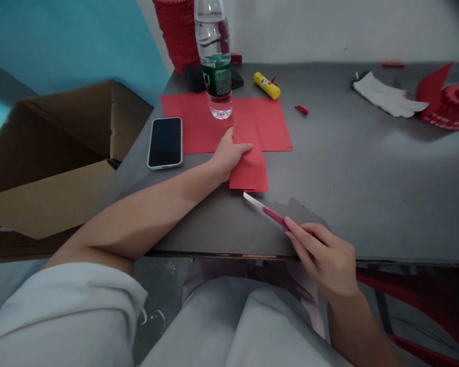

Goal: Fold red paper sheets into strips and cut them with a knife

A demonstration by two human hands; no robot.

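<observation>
A red paper strip (250, 171) was clamped in the grip of the left hand (229, 153), partly over red sheets (199, 132) on the counter (367, 183). A knife (273, 215) was held by the right hand (325, 255), blade near the strip's end.

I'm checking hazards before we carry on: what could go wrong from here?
The bare blade in the right hand sits near the left hand on the red strip; a slip might cut it. The bottle stands on the red paper, so a tug could tip it, perhaps toward the phone.
</observation>
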